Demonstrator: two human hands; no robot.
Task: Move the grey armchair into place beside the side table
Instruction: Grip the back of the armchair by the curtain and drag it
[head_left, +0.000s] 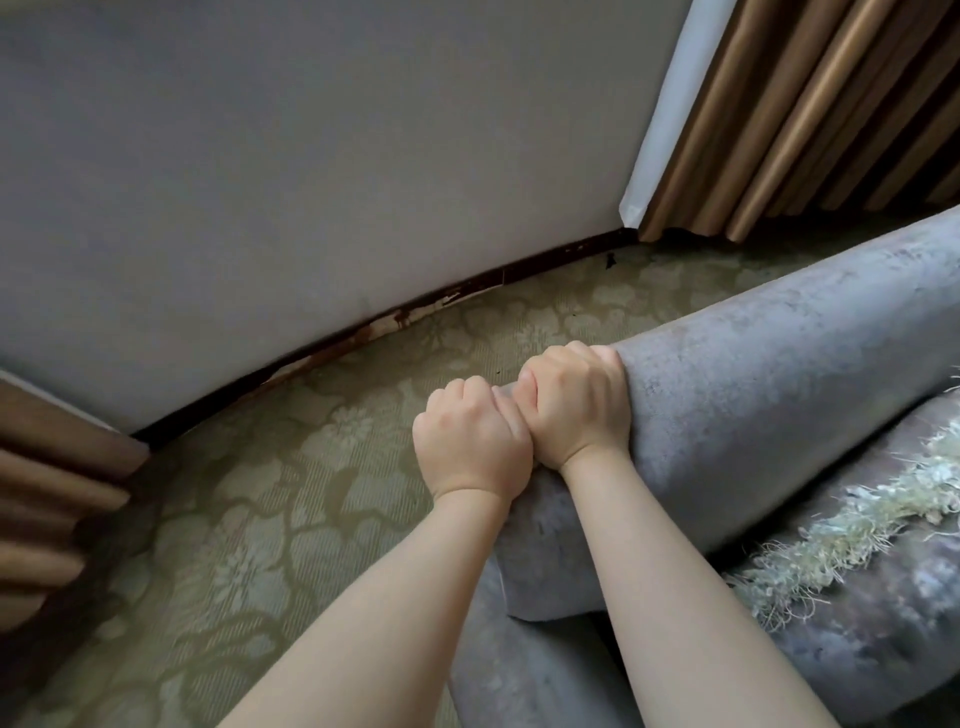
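The grey armchair (753, 395) fills the right side of the head view, its padded top edge running from the centre up to the right. My left hand (470, 441) and my right hand (574, 402) sit side by side, both curled over the near end of that padded edge, fingers wrapped down its far side. A grey cushion with a pale fringed trim (852, 530) lies on the seat at the lower right. No side table is in view.
A pale wall with a dark, chipped skirting board (395, 317) stands close behind the chair. Brown curtains hang at the top right (810, 114) and at the left edge (47, 499). Green floral carpet (249, 519) covers the floor between chair and wall.
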